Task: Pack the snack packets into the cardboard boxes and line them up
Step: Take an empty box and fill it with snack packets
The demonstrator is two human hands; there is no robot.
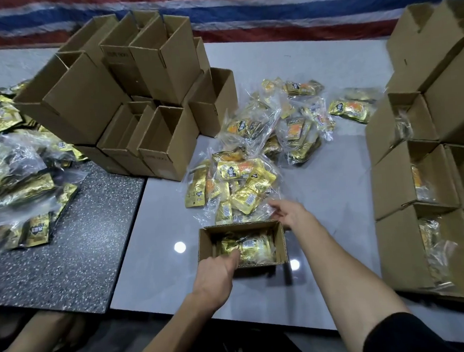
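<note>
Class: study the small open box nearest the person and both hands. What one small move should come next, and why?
Probably the right hand should grip the bagged packets just beyond the open box and bring them in. It is open at the pile's near edge, holding nothing, while the left hand presses on the packets inside, which seem to leave room above.

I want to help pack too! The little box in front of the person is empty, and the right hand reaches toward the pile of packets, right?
Not empty. The head view shows gold packets lying in the little box, where the left hand reaches in. The right hand does reach toward the pile.
</note>
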